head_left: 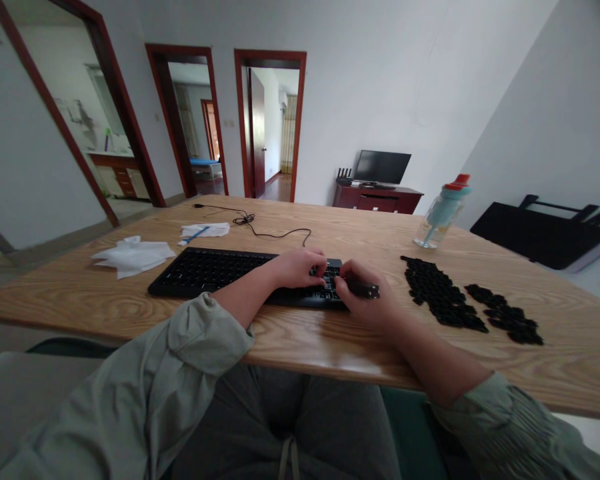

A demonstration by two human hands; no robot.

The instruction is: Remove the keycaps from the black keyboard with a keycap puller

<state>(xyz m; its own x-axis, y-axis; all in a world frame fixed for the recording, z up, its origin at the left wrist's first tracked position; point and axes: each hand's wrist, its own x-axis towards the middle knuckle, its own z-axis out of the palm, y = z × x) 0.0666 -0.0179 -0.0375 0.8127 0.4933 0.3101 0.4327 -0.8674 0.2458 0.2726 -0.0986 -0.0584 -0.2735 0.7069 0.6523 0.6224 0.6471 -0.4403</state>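
Note:
A black keyboard [215, 267] lies flat on the wooden table. Its left part carries keycaps, while several spots near its right end look bare. My left hand [300, 268] rests over the right part, thumb and forefinger curled into a pinch close to the keys; anything between the fingertips is too small to make out. Beside it, at the right end of the keyboard, my right hand [367, 290] is closed around a black-handled tool [364, 289]. The handle's butt points right; its working tip is hidden by my fingers. Loose black keycaps [437, 293] are spread right of my right hand.
A smaller group of keycaps [507, 315] lies farther right. A water bottle [440, 213] stands behind them. White tissues [133, 257] and a blue thin stick [196, 235] on another tissue lie at left. The keyboard's cable [247, 219] coils behind it on the table [300, 347].

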